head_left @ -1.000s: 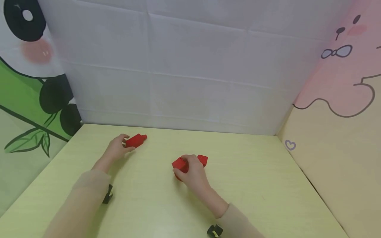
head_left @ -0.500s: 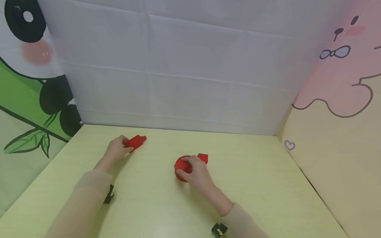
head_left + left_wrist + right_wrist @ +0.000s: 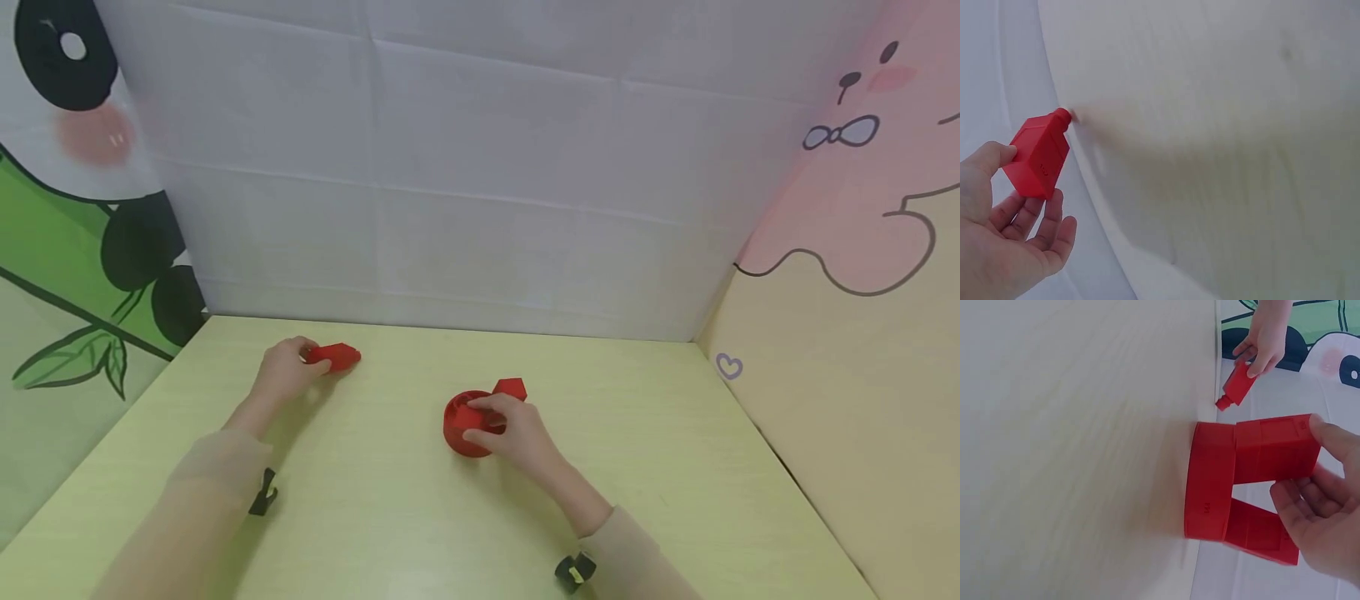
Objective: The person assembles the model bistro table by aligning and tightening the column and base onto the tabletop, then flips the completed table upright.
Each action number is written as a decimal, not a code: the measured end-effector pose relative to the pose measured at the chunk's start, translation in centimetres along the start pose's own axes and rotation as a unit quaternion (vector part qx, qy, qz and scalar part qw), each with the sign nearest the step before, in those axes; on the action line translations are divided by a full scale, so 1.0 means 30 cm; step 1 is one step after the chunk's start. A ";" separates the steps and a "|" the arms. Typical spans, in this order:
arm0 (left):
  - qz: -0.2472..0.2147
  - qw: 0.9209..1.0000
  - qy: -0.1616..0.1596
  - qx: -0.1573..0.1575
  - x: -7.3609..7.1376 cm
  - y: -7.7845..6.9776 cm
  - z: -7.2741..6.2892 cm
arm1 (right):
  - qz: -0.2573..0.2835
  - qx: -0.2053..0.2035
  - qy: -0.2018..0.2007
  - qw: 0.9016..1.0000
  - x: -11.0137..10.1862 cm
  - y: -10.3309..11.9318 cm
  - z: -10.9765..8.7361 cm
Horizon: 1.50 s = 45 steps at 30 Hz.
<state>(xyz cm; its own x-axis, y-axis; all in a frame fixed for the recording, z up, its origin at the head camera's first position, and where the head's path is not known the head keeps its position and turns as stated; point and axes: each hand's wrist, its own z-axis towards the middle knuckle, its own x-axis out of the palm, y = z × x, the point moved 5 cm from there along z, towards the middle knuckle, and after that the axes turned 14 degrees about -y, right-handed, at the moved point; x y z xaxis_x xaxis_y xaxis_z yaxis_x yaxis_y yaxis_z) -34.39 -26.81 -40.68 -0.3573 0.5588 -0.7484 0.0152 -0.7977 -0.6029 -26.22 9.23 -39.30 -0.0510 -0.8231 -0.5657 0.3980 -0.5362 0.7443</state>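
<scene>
My left hand pinches a small red bottle between thumb and fingers, above the table's far left. In the left wrist view the bottle tilts with its narrow neck pointing up and right. My right hand pinches a red boxy piece, shaped like a bottle body, whose end meets a round red holder on the table. A second boxy piece stands up from the same holder, slanted outward; the head view shows its end behind my right hand. Whether the gripped piece is fully seated I cannot tell.
The pale yellow table ends at a white cloth wall behind. Printed panels flank it, a green-and-black one at left and a pink-and-cream one at right.
My right hand has moved right and slightly down, bringing its boxy piece from the holder's left side over the holder. My left hand has shifted slightly left and turned its bottle more level.
</scene>
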 end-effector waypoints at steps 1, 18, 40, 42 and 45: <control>-0.001 1.000 -0.003 0.001 -0.006 -0.006 -0.002 | 0.001 -0.003 0.003 1.000 -0.004 -0.003 0.001; -0.016 0.999 -0.029 0.044 -0.055 -0.164 -0.062 | 0.075 -0.035 0.085 0.993 -0.042 -0.086 0.034; -0.077 0.990 -0.003 0.117 -0.041 -0.444 -0.194 | 0.087 -0.057 0.127 0.987 -0.046 -0.116 0.048; -0.082 0.989 -0.003 0.124 -0.035 -0.462 -0.205 | 0.066 -0.064 0.104 0.990 -0.037 -0.106 0.035; -0.087 0.986 -0.004 0.140 -0.021 -0.489 -0.220 | 0.039 -0.051 0.058 0.996 -0.022 -0.089 0.015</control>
<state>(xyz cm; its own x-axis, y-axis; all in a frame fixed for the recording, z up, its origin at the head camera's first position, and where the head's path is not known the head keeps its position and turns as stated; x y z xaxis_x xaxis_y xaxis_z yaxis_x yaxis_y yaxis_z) -28.23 -13.96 -33.20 -0.3387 0.6921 -0.6374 -0.3053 -0.7216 -0.6213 -27.68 11.13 -40.75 0.0884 -0.8312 -0.5488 0.4880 -0.4442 0.7514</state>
